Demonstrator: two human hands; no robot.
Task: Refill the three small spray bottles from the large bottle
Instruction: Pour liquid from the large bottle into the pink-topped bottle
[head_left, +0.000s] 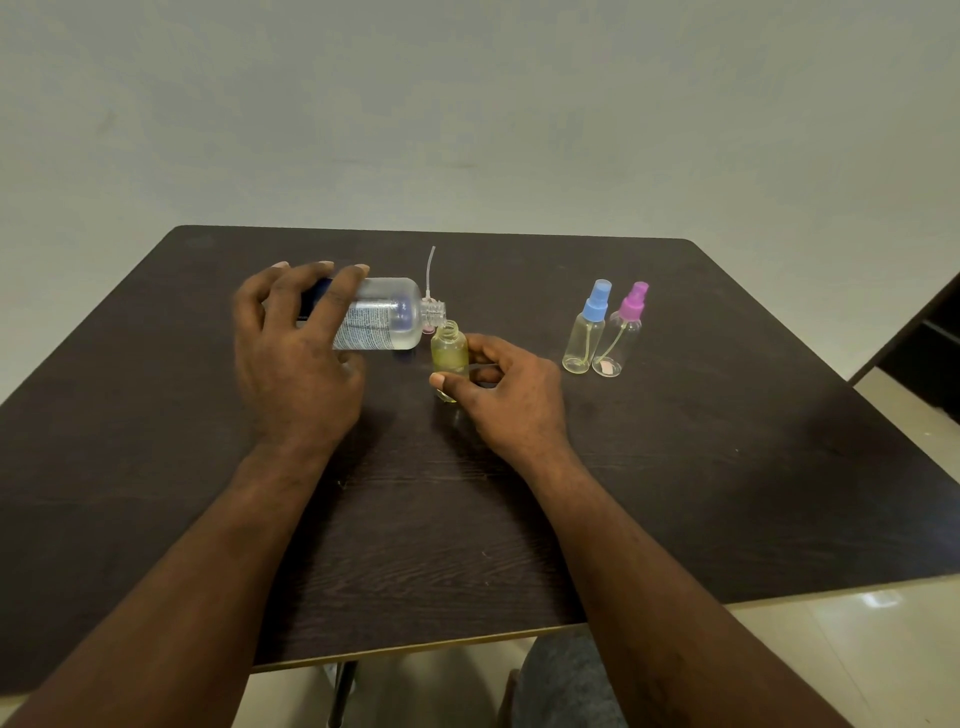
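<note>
Left grip (296, 358) grasps large bottle (387, 317) at its base end, tipped sideways, neck just over small bottle (449, 353). Right grip (511, 387) pinches that bottle, upright on counter (727, 441). Whether the mouths touch is unclear.

Dark matt wood-grain table (675, 467), clear glossy plastic bottles (584, 338)

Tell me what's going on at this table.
A person is refilling small bottles. The left hand tips the large bottle sideways, its open neck just above the uncapped small bottle, which the right hand holds upright. The blue-topped bottle and the pink-topped bottle stand capped to the right.
</note>
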